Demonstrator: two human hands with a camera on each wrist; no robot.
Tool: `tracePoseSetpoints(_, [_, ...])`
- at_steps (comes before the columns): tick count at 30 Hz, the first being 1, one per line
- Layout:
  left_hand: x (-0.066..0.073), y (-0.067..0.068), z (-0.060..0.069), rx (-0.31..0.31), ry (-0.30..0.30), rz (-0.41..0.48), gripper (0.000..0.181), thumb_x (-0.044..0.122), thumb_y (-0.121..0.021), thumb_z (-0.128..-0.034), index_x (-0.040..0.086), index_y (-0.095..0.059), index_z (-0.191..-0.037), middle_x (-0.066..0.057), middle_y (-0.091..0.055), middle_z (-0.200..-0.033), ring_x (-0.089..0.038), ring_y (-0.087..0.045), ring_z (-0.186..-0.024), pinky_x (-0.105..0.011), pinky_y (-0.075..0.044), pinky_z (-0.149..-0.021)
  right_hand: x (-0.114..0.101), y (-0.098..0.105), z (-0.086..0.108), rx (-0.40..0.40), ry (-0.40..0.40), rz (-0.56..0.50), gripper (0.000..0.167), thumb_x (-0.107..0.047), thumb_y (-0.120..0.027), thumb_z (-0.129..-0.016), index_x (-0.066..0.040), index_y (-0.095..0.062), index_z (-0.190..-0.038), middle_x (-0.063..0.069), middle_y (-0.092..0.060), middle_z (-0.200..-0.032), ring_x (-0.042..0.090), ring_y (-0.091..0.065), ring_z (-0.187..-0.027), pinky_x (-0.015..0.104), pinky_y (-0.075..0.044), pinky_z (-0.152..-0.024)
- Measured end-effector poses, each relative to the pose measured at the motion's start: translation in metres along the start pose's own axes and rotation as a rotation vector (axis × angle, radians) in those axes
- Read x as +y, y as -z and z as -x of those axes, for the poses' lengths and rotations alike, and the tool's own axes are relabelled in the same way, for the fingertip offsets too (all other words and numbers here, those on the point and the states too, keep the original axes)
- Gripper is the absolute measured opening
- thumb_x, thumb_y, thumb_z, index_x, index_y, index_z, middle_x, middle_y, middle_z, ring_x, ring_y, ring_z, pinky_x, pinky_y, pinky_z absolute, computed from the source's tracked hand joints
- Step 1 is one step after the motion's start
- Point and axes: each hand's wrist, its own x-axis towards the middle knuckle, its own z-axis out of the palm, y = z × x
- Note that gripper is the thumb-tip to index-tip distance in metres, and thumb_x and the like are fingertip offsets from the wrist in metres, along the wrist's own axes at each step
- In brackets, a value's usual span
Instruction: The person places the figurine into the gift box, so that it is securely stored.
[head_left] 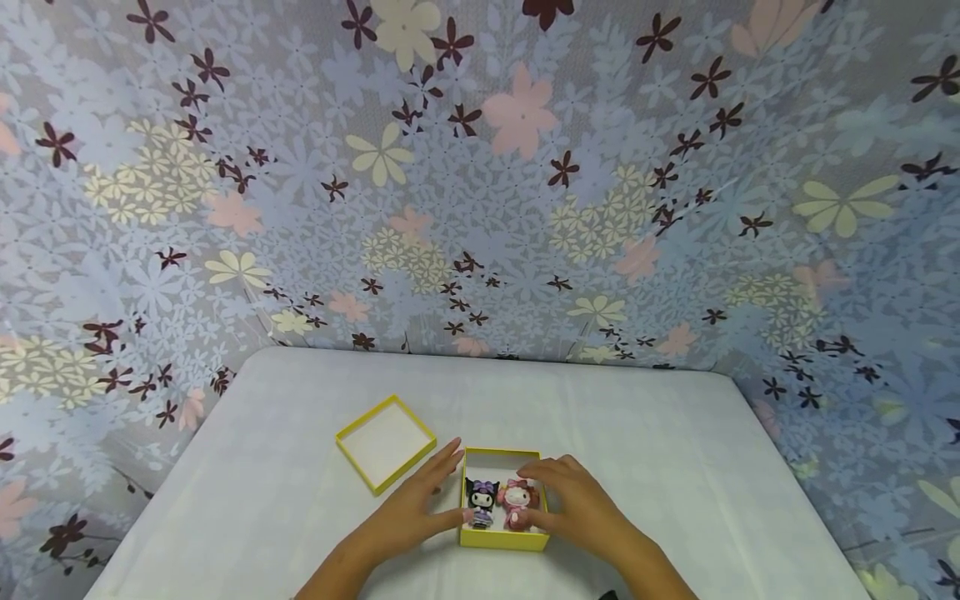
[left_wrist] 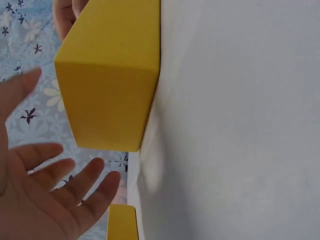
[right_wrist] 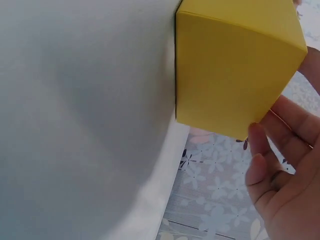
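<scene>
On the table sits an open yellow box point(head_left: 502, 541) with a white inside. Two small figurines lie side by side in it: a black-hooded one point(head_left: 482, 497) with a purple bow at the left, and a pink-hooded one point(head_left: 517, 500) beside it. My left hand point(head_left: 411, 510) is at the box's left side, fingers extended, thumb tip near the black-hooded figurine; the left wrist view shows the palm point(left_wrist: 45, 200) holding nothing. Over the right wall reaches my right hand point(head_left: 581, 502), pinching the pink-hooded figurine between thumb and fingers. Its other fingers point(right_wrist: 265, 170) curl outside the box.
A shallow yellow-edged lid point(head_left: 386, 446), white inside up, lies left of the box. A pale cloth covers the table point(head_left: 637, 433). Behind it hangs a floral curtain point(head_left: 480, 208). A small dark object point(head_left: 609, 595) shows at the near edge.
</scene>
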Motion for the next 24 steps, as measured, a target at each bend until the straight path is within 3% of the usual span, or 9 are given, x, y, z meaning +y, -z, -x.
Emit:
tracePoseSetpoints(4, [0.003, 0.006, 0.001, 0.081, 0.030, -0.004, 0.078, 0.049, -0.068, -0.0939, 0.024, -0.033, -0.160, -0.007, -0.042, -0.160, -0.033, -0.059, -0.127, -0.053, -0.051, -0.105, 0.004, 0.001, 0.007, 0.062, -0.018, -0.032, 0.059, -0.042, -0.084, -0.080, -0.021, -0.066, -0.133, -0.012, -0.064, -0.135, 0.008, -0.056, -0.112, 0.041, -0.055, -0.095])
tracePoseSetpoints(7, [0.002, 0.011, 0.001, 0.151, 0.032, -0.013, 0.070, 0.043, -0.069, -0.0947, 0.023, -0.041, -0.155, -0.007, -0.053, -0.149, -0.032, -0.061, -0.123, -0.051, -0.053, -0.102, 0.006, 0.002, 0.011, 0.079, -0.047, -0.039, 0.067, -0.044, -0.084, -0.080, -0.023, -0.062, -0.139, -0.013, -0.059, -0.141, 0.008, -0.054, -0.117, 0.042, -0.055, -0.097])
tracePoseSetpoints(14, [-0.002, 0.021, 0.000, 0.291, 0.059, -0.030, 0.057, 0.030, -0.075, -0.0919, 0.022, -0.055, -0.145, 0.001, -0.059, -0.143, -0.026, -0.059, -0.130, -0.046, -0.052, -0.106, 0.013, 0.005, 0.018, 0.045, -0.116, -0.120, 0.076, -0.044, -0.083, -0.081, -0.028, -0.051, -0.148, -0.007, -0.052, -0.152, 0.020, -0.048, -0.138, 0.055, -0.046, -0.111])
tracePoseSetpoints(18, [-0.006, 0.026, -0.002, 0.321, 0.105, -0.087, 0.054, 0.029, -0.076, -0.0910, 0.019, -0.059, -0.142, 0.000, -0.063, -0.140, -0.029, -0.056, -0.134, -0.052, -0.046, -0.111, 0.019, 0.005, 0.023, -0.031, -0.154, -0.225, 0.084, -0.048, -0.079, -0.084, -0.036, -0.037, -0.156, 0.001, -0.040, -0.162, 0.033, -0.038, -0.149, 0.064, -0.038, -0.115])
tracePoseSetpoints(24, [-0.016, 0.032, -0.002, 0.323, 0.125, -0.143, 0.053, 0.027, -0.076, -0.0909, 0.014, -0.060, -0.140, 0.000, -0.068, -0.132, -0.030, -0.057, -0.131, -0.054, -0.045, -0.112, 0.024, 0.003, 0.025, -0.101, -0.170, -0.279, 0.089, -0.053, -0.075, -0.086, -0.038, -0.028, -0.159, 0.004, -0.029, -0.167, 0.037, -0.031, -0.152, 0.066, -0.032, -0.117])
